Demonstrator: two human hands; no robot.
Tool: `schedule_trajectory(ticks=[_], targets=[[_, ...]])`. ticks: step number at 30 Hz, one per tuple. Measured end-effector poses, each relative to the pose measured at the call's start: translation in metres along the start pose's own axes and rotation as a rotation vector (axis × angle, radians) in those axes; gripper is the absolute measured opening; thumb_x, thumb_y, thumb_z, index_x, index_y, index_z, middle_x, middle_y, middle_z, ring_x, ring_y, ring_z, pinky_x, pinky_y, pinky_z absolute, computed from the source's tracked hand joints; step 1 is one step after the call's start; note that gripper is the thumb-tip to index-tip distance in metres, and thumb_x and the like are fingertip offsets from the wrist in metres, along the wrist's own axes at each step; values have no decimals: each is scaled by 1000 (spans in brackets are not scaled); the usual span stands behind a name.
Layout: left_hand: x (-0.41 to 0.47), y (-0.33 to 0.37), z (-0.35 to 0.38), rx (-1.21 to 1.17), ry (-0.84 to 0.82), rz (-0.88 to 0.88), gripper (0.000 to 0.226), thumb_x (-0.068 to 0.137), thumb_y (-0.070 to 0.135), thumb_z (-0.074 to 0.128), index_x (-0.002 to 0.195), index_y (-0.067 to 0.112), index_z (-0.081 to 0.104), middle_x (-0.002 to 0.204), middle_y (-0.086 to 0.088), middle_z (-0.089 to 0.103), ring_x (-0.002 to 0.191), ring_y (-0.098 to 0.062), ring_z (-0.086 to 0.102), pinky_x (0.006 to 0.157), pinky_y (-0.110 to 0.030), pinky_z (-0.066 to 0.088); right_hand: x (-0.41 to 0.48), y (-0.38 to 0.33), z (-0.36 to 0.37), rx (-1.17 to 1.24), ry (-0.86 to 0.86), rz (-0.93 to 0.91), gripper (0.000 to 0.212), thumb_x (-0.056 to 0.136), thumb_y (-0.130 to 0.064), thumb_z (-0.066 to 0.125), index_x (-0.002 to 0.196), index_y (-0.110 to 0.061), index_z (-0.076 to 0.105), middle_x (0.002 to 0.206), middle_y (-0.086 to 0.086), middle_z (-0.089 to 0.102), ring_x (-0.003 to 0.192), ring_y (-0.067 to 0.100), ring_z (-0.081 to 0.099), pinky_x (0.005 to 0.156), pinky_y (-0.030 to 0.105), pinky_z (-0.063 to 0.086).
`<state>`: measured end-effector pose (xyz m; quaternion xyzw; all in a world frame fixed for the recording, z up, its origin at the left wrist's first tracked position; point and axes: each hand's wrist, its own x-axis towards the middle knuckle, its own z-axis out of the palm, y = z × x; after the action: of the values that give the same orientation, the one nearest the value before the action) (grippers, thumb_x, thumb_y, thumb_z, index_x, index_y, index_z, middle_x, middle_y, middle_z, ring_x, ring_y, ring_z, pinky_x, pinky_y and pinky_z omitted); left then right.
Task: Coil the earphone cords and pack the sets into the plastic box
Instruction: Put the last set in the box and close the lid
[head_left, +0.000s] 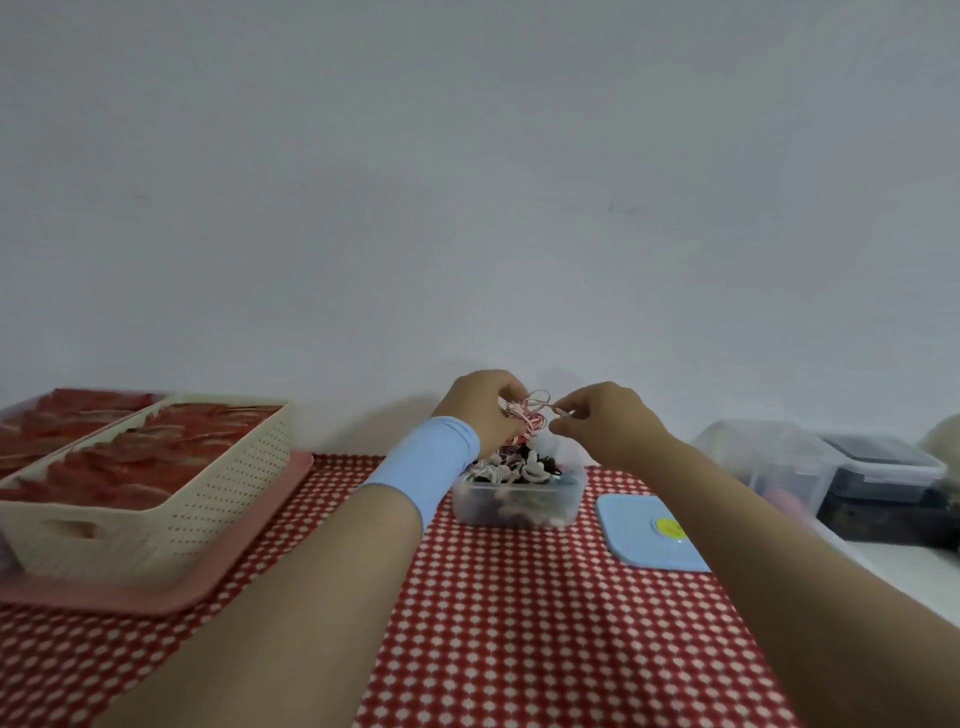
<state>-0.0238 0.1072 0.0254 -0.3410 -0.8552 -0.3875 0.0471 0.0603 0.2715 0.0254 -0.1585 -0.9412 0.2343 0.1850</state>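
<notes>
Here, red-dotted cloth (519, 623), pale wall (467, 182); left hand (485, 410), right hand (608, 423) both tight on cord (527, 413)

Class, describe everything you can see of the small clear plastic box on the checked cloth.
The plastic box is small, translucent, rectangular with rounded corners, lidless. It stands upright on the red checked cloth, heaped above its rim with coiled earphone sets, white, black and pink. A blue lid lies flat to the right, apart.

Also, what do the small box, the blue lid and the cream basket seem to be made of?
Small box: clear, slightly frosted plastic; the cords show through its wall. Blue lid: smooth matt plastic, probably, with rounded moulded corners. Cream basket: rigid plastic, it seems, with rows of small punched holes.
</notes>
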Motion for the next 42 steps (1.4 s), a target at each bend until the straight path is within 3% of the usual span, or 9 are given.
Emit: schedule_trajectory(ticks=[6,11,16,19,22,25,32,36,42], targets=[[23,-25,17,364,-190,-26,40,96,30,58,136,25,54,138,2,55,121,-20,55,103,-38,46,27,16,21,-183,-245,5,39,91,-47,68,68,-14,68,54,-3,48,55,16,43,55,29,33],[19,-37,25,280,-265,95,39,102,37,42,139,29,51,140,3,54,128,-21,50,106,-36,39,34,24,32,-170,-208,-67,18,97,-34,64,105,-29,79,98,-2,76,93,19,68,86,40,56],[12,-33,45,482,-478,77,47,100,48,33,145,34,41,146,4,49,127,-22,49,105,-39,39,26,31,31,-171,-297,-76,24,97,-25,59,107,-33,79,95,-3,76,89,17,67,80,33,55],[18,-21,42,511,-397,47,43,99,52,32,133,36,52,133,1,59,122,-26,51,99,-40,40,18,39,9,-45,-190,-50,24,97,-18,60,111,-25,78,110,-6,76,98,11,67,91,26,52],[20,-1,46,459,-248,116,38,100,40,38,134,30,51,142,4,50,136,-24,36,109,-41,32,11,56,-17,-3,-96,-8,22,98,-17,61,113,-22,76,113,-7,75,76,1,62,89,21,48],[9,33,65,344,-231,194,41,99,34,46,139,27,49,146,5,46,137,-17,33,114,-37,29,-5,77,-33,-143,-199,20,23,93,-24,64,112,-30,76,116,-9,73,98,7,66,95,26,50],[-15,72,124,560,-652,258,32,84,36,66,109,16,63,104,-6,65,91,-26,63,79,-39,55,-43,115,-25,-470,-638,114,104,72,-52,84,157,-39,24,164,-5,27,147,22,32,120,41,29],[-19,79,144,663,-711,243,35,82,35,69,108,20,52,98,-2,59,83,-24,59,72,-38,53,-57,131,-23,-407,-600,103,91,80,-49,79,155,-38,30,160,-5,37,141,21,42,116,35,34],[-17,83,140,482,-617,181,44,87,22,61,131,25,55,125,-2,60,105,-25,60,89,-40,52,-51,135,-23,-249,-409,51,41,98,-53,53,132,-33,63,134,-3,65,119,18,59,105,36,44]])
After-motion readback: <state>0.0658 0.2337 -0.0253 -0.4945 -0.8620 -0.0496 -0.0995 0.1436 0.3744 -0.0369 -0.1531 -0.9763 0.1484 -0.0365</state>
